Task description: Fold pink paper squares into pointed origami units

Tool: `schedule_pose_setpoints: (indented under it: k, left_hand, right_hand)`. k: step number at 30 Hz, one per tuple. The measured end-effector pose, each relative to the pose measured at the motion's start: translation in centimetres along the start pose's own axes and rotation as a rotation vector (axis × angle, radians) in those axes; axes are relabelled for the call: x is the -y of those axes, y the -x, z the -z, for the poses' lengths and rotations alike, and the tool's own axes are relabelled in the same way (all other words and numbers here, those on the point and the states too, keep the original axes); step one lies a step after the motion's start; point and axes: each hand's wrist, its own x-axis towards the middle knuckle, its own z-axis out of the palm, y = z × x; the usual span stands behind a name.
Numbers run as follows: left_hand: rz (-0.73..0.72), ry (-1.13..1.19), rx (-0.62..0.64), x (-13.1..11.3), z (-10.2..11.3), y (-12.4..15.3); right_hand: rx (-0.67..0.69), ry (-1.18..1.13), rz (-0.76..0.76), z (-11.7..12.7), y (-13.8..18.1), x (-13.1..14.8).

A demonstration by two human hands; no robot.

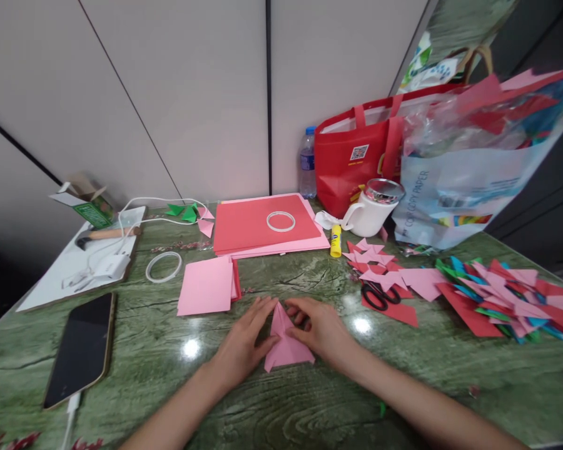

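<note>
A partly folded pink paper piece (pixel 285 342) lies on the green marbled table (pixel 309 400) just in front of me. My left hand (pixel 244 340) rests on its left edge with the fingers stretched flat toward the pointed tip. My right hand (pixel 319 328) presses its right side, fingers curled and pinching the paper near the tip. A stack of pink square sheets (pixel 207 285) sits just beyond my left hand. Black-handled scissors (pixel 380 295) lie on red paper to the right of my right hand.
A phone (pixel 82 347) on a cable lies at the left. Red and pink sheets (pixel 263 228) with a tape ring (pixel 280 220), a glue stick (pixel 336 240), a white mug (pixel 373 209), a water bottle (pixel 308 162), a red bag (pixel 356 156) and folded paper pieces (pixel 507 297) fill the back and right.
</note>
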Motion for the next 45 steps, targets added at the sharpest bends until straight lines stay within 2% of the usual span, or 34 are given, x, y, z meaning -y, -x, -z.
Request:
schedule_pose_setpoints:
  k: [4,7,10,12,15,17,20,23,26,29,38,45]
  left_hand:
    - [0.075,0.227,0.035,-0.7,0.0,0.0]
    - [0.177,0.554,0.004,-1.4,0.0,-0.3]
    - [0.280,0.855,-0.082,-1.9,0.2,-0.8]
    - [0.378,0.922,-0.126,-2.0,0.6,-1.1]
    - [0.514,0.951,-0.106,-1.9,1.2,-1.4]
    - [0.540,0.985,-0.075,-1.8,1.4,-1.4]
    - [0.518,1.015,-0.064,-1.7,1.3,-1.4]
    - [0.543,0.948,-0.123,-1.6,1.2,-1.3]
    - [0.611,0.835,-0.187,-1.4,1.4,-1.3]
    - [0.632,0.793,-0.175,-1.4,1.6,-1.3]
    - [0.557,0.696,-0.165,-1.8,1.8,-1.4]
    - [0.491,0.634,-0.111,-2.1,2.0,-1.6]
  right_hand:
    - [0.016,0.065,-0.010,0.4,-0.1,0.3]
    - [-0.008,0.070,-0.020,0.4,-0.1,0.1]
    - [0.007,-0.140,-0.020,0.0,-0.2,-0.5]
    - [0.001,-0.382,-0.042,-0.5,-0.3,-0.9]
    - [0.010,-0.708,-0.095,-1.0,-0.4,-1.2]
    - [0.038,-0.792,-0.090,-1.2,-0.3,-1.0]
    - [0.084,-0.741,-0.029,-1.1,0.0,-0.5]
    - [0.117,-0.650,0.064,-0.7,0.1,-0.2]
    - [0.114,-0.518,0.198,-0.1,0.0,-0.3]
    - [0.086,-0.382,0.278,0.2,-0.1,-0.5]
    - [-0.089,-0.361,0.356,-0.5,-0.2,-0.9]
    - [-0.101,-0.395,0.304,-0.5,0.0,-0.8]
